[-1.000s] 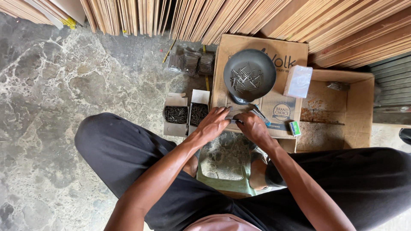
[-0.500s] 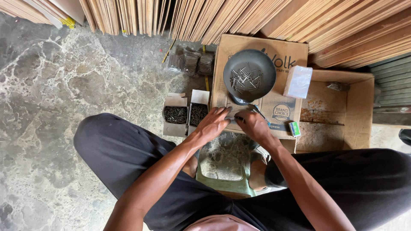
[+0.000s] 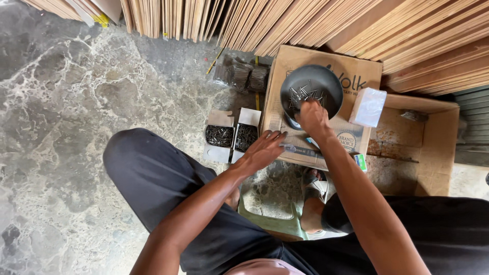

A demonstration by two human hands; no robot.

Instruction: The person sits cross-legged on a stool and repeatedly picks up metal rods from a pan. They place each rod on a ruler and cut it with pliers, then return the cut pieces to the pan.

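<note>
On the marbled floor point(image 3: 66, 117), two small open boxes of nails point(image 3: 232, 135) sit side by side just left of a flat cardboard box point(image 3: 285, 109). The left hand point(image 3: 262, 150) rests at that box's near edge, fingers spread loosely, beside a slim tool point(image 3: 300, 149) lying there. The right hand point(image 3: 311, 116) reaches into a dark bowl point(image 3: 311, 89) of loose nails point(image 3: 304, 94); its fingers dip in, their grip hidden. A white packet point(image 3: 368, 107) stands just right. Stacked wooden boards point(image 3: 305, 23) wall off the far side.
</note>
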